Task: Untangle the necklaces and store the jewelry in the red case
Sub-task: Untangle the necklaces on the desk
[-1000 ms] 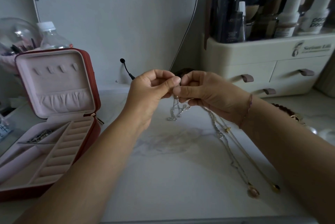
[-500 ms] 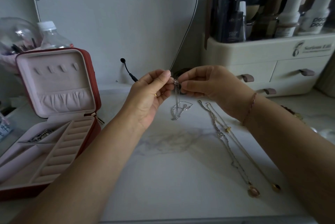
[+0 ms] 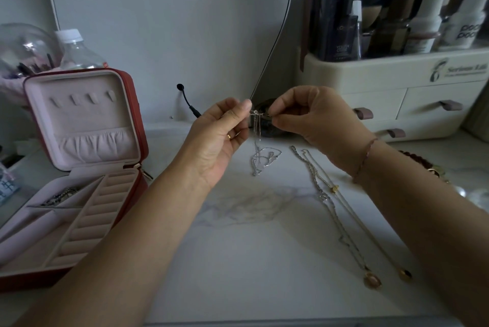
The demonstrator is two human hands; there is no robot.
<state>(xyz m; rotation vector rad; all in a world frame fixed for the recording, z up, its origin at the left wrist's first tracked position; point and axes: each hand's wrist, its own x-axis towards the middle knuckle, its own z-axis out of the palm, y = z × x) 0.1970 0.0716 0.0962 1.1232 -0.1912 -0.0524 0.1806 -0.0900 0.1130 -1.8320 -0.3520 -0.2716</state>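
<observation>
Silver necklace dangles between left hand and right hand (both pinching).

both forearms come in from the bottom corners and meet in the middle. left grip has its palm side toward the camera, thumb and forefinger pinching the silver necklace. right grip shows the back of the hand, fingers curled, pinching the same bit, fingertips nearly touching the left's.

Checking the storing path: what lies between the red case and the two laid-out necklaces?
Head view: the left forearm crosses it, and the tangled end of the silver chain rests on bare marble.
</observation>
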